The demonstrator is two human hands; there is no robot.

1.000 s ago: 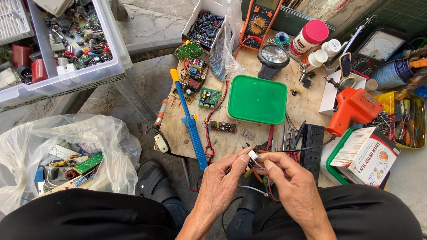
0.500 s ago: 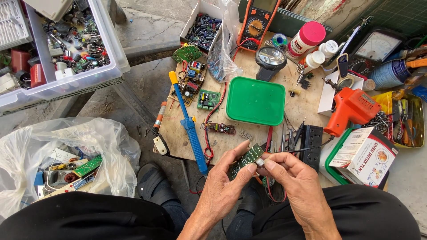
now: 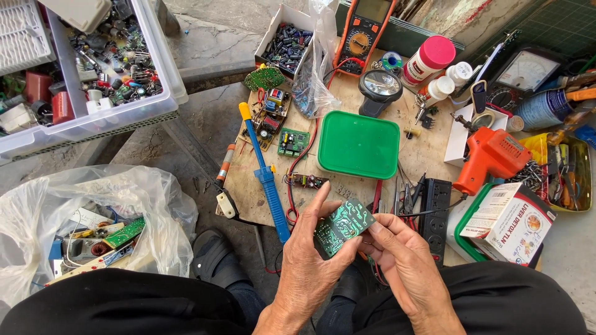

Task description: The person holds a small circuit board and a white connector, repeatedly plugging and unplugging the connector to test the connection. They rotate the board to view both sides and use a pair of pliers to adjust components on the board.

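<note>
A small green circuit board [image 3: 343, 224] is held between the left hand [image 3: 310, 260] and the right hand [image 3: 406, 263], fingers closed on its edges, just below the wooden work board [image 3: 428, 152] and green plastic lid [image 3: 359, 144].

white-and-red carton [image 3: 508, 218] lower right, orange meter's grey screen [image 3: 372, 8] top centre, white dial gauge [image 3: 526, 69] top right

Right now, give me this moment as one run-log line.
left hand: grips green circuit board | right hand: fingertips on board's right edge | board: trace side up, above lap | nearby: green lid, blue desoldering pump
</note>
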